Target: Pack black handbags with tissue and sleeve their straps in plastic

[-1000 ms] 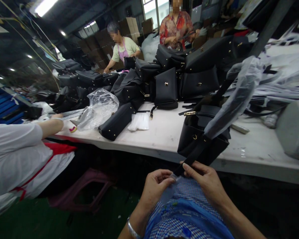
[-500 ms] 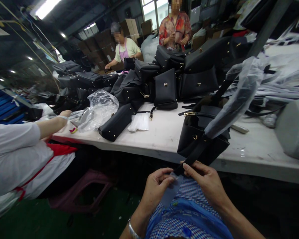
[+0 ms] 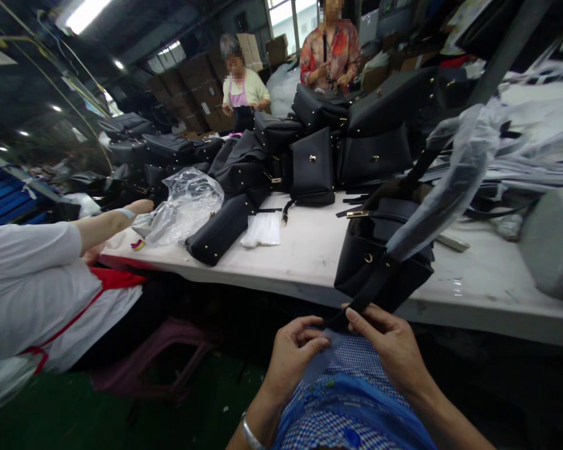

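Observation:
In the head view a black handbag (image 3: 356, 256) with gold fittings stands at the table's front edge. Its black strap (image 3: 373, 286) runs down over that edge towards my lap, and farther up it is wrapped in a clear plastic sleeve (image 3: 443, 187). My right hand (image 3: 391, 340) pinches the strap near its lower end between thumb and fingers. Just left of it, my left hand (image 3: 293, 350) is closed on a small translucent plastic sheet (image 3: 319, 362) beside the strap's end. Whether the left fingers also touch the strap is hidden.
Black bags (image 3: 312, 165) are piled along the back of the white table (image 3: 300, 256). A crumpled clear bag (image 3: 187, 203) and white packets (image 3: 261, 230) lie left of centre. A co-worker's arm (image 3: 107, 230) reaches in from the left. A pink stool (image 3: 169, 356) stands below.
The co-worker's arm at left has reached farther right across the table. Behind the pile, the person in the pink apron has straightened and drawn an arm in. My hands have barely moved.

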Demonstrator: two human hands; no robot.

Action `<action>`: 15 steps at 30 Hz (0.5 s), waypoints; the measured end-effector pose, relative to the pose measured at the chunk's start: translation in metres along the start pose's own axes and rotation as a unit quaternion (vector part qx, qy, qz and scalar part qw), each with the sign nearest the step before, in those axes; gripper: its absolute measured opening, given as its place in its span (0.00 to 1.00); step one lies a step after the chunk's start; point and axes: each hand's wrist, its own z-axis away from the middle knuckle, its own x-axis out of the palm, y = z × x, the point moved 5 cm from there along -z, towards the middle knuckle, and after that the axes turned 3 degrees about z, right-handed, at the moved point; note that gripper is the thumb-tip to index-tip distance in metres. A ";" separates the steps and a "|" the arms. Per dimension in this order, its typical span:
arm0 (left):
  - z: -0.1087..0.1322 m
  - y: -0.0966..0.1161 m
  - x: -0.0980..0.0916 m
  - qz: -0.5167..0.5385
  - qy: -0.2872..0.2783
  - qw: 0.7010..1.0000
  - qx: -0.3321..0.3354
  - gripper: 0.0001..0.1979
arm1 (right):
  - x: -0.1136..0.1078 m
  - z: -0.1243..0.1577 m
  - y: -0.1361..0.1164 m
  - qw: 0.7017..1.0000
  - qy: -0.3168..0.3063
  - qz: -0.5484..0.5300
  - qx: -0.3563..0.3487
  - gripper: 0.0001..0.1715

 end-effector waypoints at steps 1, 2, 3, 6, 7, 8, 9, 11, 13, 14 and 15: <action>0.000 0.000 0.000 0.000 0.000 1.000 0.000 0.22 | 0.000 0.000 0.000 1.000 0.000 -0.001 0.001 0.17; 0.000 0.000 0.000 0.000 0.002 1.000 0.001 0.22 | 0.000 0.000 0.001 1.000 0.000 -0.002 0.004 0.16; 0.000 0.000 0.000 0.000 0.003 1.000 0.001 0.22 | 0.000 0.000 0.002 1.000 0.000 -0.003 0.007 0.16; 0.001 0.000 0.000 0.000 0.005 1.000 0.001 0.22 | -0.001 -0.001 0.005 1.000 -0.003 -0.003 0.010 0.16; 0.001 0.001 0.000 0.001 0.005 1.000 0.001 0.22 | -0.001 -0.001 0.006 1.000 -0.004 -0.001 0.010 0.16; 0.001 0.001 0.000 0.001 0.005 1.000 0.001 0.22 | -0.001 -0.001 0.007 1.000 -0.007 0.002 0.010 0.16; 0.001 0.001 0.000 0.003 0.005 1.000 0.003 0.21 | -0.001 -0.001 0.007 1.000 -0.009 0.005 0.010 0.16; 0.001 0.001 -0.001 0.008 0.009 1.000 0.005 0.21 | -0.001 -0.002 0.009 1.000 -0.013 0.007 0.011 0.17; 0.000 0.002 0.000 0.018 0.015 1.000 0.005 0.21 | 0.000 -0.002 0.010 1.000 -0.022 0.012 0.016 0.18; 0.000 0.002 0.000 0.023 0.017 1.000 0.004 0.21 | 0.001 -0.002 0.011 0.999 -0.027 0.016 0.019 0.18; -0.001 0.003 0.001 0.027 0.018 0.999 0.005 0.21 | 0.001 -0.002 0.011 0.999 -0.031 0.020 0.023 0.19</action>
